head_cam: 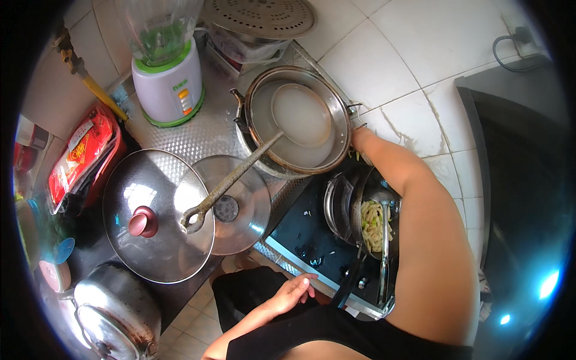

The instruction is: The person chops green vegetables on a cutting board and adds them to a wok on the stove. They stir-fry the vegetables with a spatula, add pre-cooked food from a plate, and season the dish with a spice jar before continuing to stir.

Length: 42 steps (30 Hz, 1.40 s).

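My left hand is held over the front edge of the black glass gas stove, fingers loosely apart with nothing in them. My right arm stretches across the stove. The right hand is beside the metal pot, near its wire handle; its fingers are mostly hidden. Cloudy whitish liquid fills the pot, and a large ladle rests in it with the handle over the rim. A wok on the stove holds pale strips of food with green bits, and a metal spatula leans in it.
Two glass lids, one with a red knob, overlap on the metal counter. A blender and a perforated steamer plate stand behind. A red package and a steel pot are left. A dark range hood is right.
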Motion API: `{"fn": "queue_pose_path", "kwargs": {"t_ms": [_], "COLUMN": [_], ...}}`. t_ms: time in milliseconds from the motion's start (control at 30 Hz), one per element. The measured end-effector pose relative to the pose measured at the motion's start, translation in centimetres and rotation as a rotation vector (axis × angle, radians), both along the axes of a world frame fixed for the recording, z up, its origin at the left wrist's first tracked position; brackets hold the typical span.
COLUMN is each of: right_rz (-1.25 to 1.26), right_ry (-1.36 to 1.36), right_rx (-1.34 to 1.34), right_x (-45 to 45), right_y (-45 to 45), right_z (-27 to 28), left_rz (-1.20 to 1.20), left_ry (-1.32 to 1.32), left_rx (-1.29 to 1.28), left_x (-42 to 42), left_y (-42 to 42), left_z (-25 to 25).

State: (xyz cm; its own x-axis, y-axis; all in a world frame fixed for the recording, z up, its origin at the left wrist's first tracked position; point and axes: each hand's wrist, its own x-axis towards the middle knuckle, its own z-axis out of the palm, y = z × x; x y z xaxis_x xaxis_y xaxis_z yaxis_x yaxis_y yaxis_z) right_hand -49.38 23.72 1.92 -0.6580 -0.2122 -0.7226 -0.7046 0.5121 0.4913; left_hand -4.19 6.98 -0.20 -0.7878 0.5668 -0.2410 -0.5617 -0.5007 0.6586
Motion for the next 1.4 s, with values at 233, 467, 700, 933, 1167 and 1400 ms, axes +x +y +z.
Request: {"fn": "queue_pose_path", "kwargs": {"t_ms": [233, 467, 700, 933, 1167, 1400], "right_rz": [0.518, 0.435, -0.102, -0.242, -0.812, -1.287], "right_ry": [0.034, -0.009, 0.020, 0.343, 0.193, -0.498], "right_rx": [0.032, 0.130, -0.138, -0.522, -1.667, -2.093], "right_x": [-4.4, -1.6, -2.7, 5.4, 17.5, 30.1], "right_y": [7.6, 3.4, 2.6, -0.4, -1.9, -6.2], "right_z": [-10.3, -6.1, -1.4, 10.9, 19.9, 27.9], "left_rz": [-0.023, 0.049, -0.017, -0.090, -0.154, -0.166], "left_ry": [-0.028, -0.059, -0.023, 0.039, 0.041, 0.071], "left_rx": [0.034, 0.055, 0.117, 0.106, -0.070, -0.188], "left_x": [0.2, 0.5, 0.5, 0.1, 1.0, 1.3], "left_y": [0.3, -0.4, -1.0, -1.2, -3.1, -5.2], "left_z": [0.0, -0.4, 0.6, 0.6, 1.4, 3.5]}}
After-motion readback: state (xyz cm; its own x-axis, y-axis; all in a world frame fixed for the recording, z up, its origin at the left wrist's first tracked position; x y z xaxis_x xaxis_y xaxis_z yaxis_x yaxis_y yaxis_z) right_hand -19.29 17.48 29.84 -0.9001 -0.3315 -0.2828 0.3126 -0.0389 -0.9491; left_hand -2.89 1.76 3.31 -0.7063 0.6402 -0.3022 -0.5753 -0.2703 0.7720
